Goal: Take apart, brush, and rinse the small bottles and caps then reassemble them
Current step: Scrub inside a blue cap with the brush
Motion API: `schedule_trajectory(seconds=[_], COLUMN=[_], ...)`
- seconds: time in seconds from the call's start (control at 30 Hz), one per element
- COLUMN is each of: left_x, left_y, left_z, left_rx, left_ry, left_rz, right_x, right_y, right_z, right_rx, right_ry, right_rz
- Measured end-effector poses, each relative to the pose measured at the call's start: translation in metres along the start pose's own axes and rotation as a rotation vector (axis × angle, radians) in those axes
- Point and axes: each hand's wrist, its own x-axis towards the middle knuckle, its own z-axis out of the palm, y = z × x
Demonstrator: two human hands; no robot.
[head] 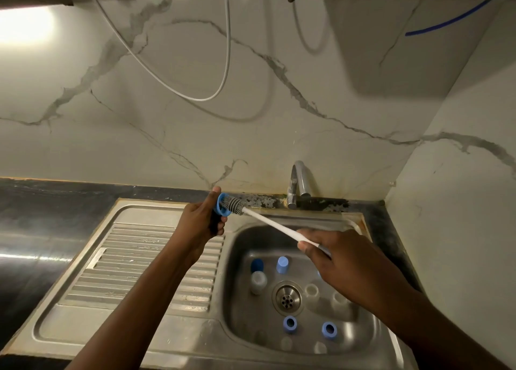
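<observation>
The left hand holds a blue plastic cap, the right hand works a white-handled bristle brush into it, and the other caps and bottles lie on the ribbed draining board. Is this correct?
Not quite: in the head view the other blue plastic caps and small clear bottles lie in the steel sink basin, not on the draining board. The rest is right.

Bare left forearm point(145, 291) and left hand point(199, 219), bare right forearm point(424, 319) and right hand point(343, 261).
</observation>
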Motion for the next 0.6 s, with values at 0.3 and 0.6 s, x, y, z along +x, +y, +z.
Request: schedule_trajectory(seconds=[0.3, 0.6], left_x=[0.009, 0.009], left_y=[-0.009, -0.013], left_z=[-0.012, -0.02], left_rx=[0.032, 0.059], left_ry=[0.003, -0.012], left_rz=[-0.017, -0.03], right_x=[-0.006, 0.007], right_y=[-0.004, 0.006], right_z=[0.007, 0.003], right_rx=[0.187, 0.179], right_ry=[-0.167, -0.053], right_rz=[-0.059, 0.002])
